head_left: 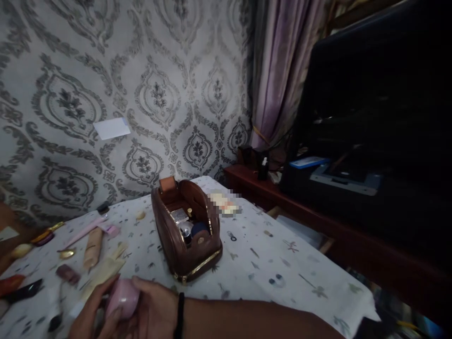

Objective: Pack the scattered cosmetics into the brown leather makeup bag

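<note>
A rounded, glossy pink cosmetic container (124,296) is held low in the picture between both hands. My left hand (88,308) grips it from the left, fingers curled round its side. From the right, my right hand (155,299) closes on it with the thumb near its top; a black band circles that wrist. Just beyond the hands stands an unzipped brown toiletry bag (165,240). In it lie a silvery box (179,215), a dark blue round item (200,229) and a small gold-capped item (189,212). The container's underside is hidden by fingers.
Left of the bag, a beige tube (92,248), a pink slender item (83,231), a dark mauve item (68,274) and several other cosmetics lie on the patterned cloth (261,278). A partly open drawer (300,230) and a large black screen (367,108) stand at right.
</note>
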The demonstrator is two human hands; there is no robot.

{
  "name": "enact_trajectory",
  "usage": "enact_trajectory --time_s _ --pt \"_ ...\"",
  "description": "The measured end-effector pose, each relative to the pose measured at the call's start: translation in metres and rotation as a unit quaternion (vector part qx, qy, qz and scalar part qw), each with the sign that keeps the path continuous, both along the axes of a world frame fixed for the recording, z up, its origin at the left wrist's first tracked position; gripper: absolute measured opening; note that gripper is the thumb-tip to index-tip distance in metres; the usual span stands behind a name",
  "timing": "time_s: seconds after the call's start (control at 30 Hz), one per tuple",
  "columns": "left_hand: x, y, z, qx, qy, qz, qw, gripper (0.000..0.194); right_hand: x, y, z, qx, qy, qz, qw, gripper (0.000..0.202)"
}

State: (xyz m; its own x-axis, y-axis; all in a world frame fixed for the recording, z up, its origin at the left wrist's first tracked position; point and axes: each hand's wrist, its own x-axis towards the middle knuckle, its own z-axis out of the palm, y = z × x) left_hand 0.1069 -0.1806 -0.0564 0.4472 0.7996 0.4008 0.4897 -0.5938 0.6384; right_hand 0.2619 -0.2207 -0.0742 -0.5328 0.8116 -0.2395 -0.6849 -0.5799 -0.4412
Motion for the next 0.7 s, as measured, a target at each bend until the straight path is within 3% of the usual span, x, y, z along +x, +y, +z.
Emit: enact_trajectory --time_s 0.1,0.23,0.37,0.5,0.6,0.7 --pt "0.010 -0.012 0.016 -0.040 -0.014 -0.019 0.999 0.052 0.004 -0.009 0.015 -0.030 0.036 -0.015 0.999 0.071" --pt "0.018 -0.014 0.020 -0.087 -0.055 -0.018 0.995 0.059 0.006 -0.014 0.025 -0.036 0.047 -0.013 0.998 0.077" --pt "0.025 -0.010 0.023 -0.177 -0.099 -0.024 0.979 0.076 0.006 -0.013 0.025 -0.019 0.046 -0.020 0.999 0.088" --pt "0.039 -0.019 0.038 -0.272 -0.155 -0.016 0.950 0.084 0.006 -0.010 0.020 0.005 0.042 -0.030 0.999 0.093" --pt "0.047 -0.023 0.044 -0.258 -0.171 0.009 0.951 0.083 0.005 -0.010 0.018 0.014 0.022 -0.046 0.999 0.088" --pt "0.046 -0.016 0.040 -0.183 -0.145 0.039 0.972 0.084 0.005 -0.012 0.019 0.025 0.020 -0.069 0.997 0.078"
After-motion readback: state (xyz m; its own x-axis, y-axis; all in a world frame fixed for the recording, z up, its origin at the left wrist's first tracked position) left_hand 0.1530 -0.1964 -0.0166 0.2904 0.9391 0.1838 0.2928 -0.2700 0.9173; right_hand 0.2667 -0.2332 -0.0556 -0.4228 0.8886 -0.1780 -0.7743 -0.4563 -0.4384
